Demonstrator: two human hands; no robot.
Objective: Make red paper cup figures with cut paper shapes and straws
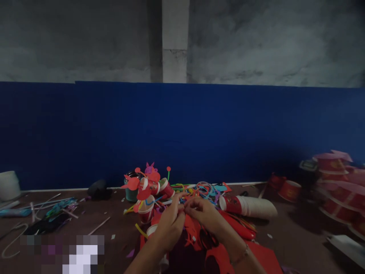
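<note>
My left hand point(173, 219) and my right hand point(203, 214) meet over the middle of the table, fingertips pinched close together. Whatever lies between them is too small and covered to make out. Below the hands are cut red paper pieces point(192, 228) and a red paper sheet point(261, 255). Left of my left hand stand red paper cups point(146, 211) decorated with paper shapes and bent coloured stems. Just beyond the fingers sits a tangle of coloured pipe cleaners point(205, 188). A nested stack of paper cups point(252, 208) lies on its side right of my right hand.
A blue panel point(182, 129) runs along the table's back edge. Blurred red paper constructions point(339, 194) stand at the right, near a red cup point(290, 190). At the left are a white container point(9, 185), a dark lump point(98, 188) and scattered strips point(61, 209).
</note>
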